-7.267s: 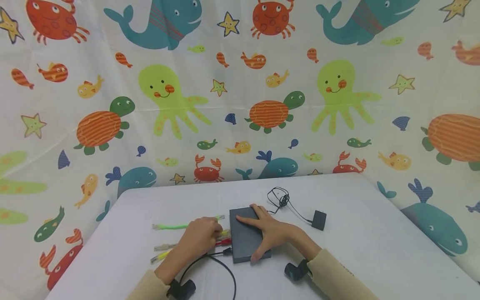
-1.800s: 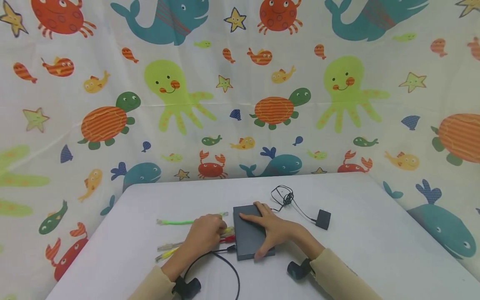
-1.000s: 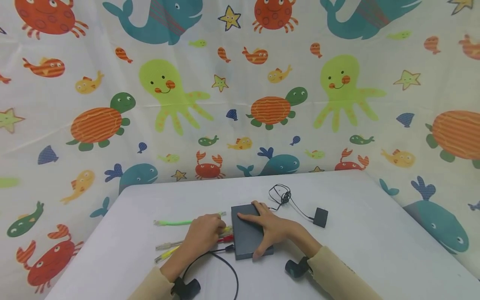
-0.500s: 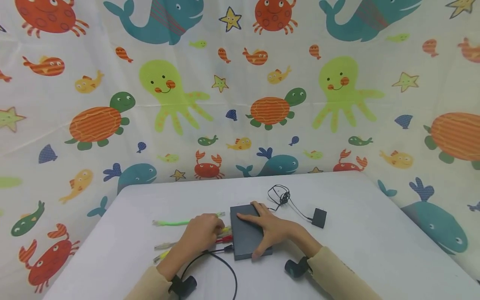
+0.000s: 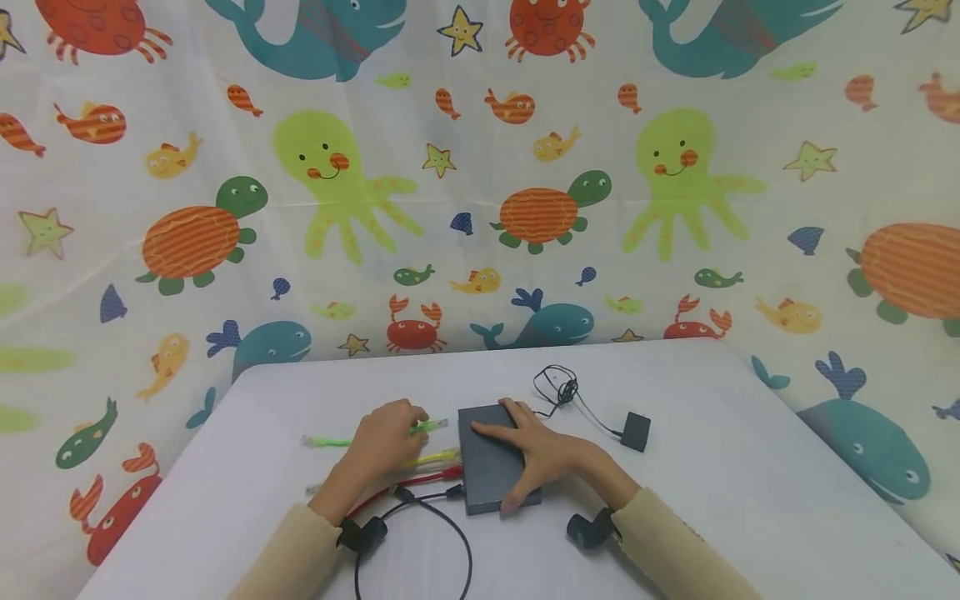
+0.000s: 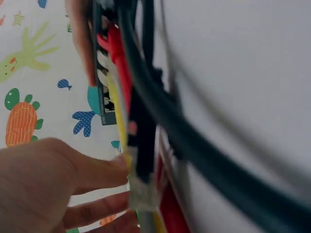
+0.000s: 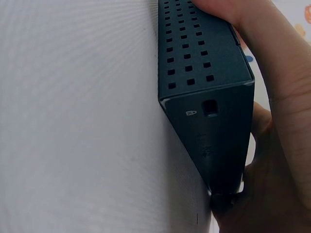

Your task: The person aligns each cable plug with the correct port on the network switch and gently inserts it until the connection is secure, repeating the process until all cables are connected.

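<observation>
My right hand holds a dark grey network switch on the table, thumb at its near edge and fingers over the top and far side. Cables run to its left side: a red cable, a yellow cable and a black cable. Over the green cable is my left hand, fingertips near its right plug; whether they touch it is unclear. In the left wrist view, a gap shows between thumb and fingers, beside the yellow cable.
Behind the switch lies a coiled thin black cord leading to a black power adapter. A loose black plug sits near my left wrist. A printed curtain hangs behind the white table.
My left hand has moved away from the plugs by the yellow and red cables, farther back and left to the green cable. My right hand stays on the switch.
</observation>
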Tool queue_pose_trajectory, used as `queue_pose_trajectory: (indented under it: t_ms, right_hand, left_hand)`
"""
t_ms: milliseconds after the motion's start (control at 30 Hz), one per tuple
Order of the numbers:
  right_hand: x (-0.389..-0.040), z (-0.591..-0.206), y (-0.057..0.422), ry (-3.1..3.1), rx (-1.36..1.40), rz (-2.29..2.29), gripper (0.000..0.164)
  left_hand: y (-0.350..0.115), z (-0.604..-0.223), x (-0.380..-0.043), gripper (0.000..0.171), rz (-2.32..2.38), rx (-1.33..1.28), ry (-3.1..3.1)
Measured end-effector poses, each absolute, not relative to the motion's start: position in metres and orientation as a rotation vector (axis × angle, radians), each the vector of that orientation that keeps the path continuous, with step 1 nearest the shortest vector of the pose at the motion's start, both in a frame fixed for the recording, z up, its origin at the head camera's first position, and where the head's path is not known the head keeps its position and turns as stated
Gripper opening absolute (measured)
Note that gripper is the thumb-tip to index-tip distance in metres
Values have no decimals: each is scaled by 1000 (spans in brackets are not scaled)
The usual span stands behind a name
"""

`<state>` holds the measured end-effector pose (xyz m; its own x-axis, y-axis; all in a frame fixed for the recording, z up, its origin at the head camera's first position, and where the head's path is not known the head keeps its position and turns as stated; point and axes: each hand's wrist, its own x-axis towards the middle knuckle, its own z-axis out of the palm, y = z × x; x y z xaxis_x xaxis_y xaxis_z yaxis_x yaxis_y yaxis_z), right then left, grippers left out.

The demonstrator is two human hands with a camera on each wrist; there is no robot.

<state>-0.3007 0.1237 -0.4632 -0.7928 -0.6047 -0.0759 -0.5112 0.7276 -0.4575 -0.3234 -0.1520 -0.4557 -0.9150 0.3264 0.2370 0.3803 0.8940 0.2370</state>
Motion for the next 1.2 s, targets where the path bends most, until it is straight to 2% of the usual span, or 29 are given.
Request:
queue_pose_trajectory:
  t_ms: [333,533,900,1200]
  right_hand:
    - [-302,-463,125,2709,-883,-632,109]
    - [-303,-464,125,2713,-870,-616,108]
    - [-302,-461,127,2719,-854,-628,108]
    - [-301,-459,125,2705,-859,-642,109]
  left_hand:
    - [-145,-460,-332,13,-403,-653,-2849]
    - [-147,-461,-328,10,-398,-825,-2787]
    - [-144,-453,-324,13,-277,-931,-2726]
    - [-146,-453,-323,15,-287,-920,-2751]
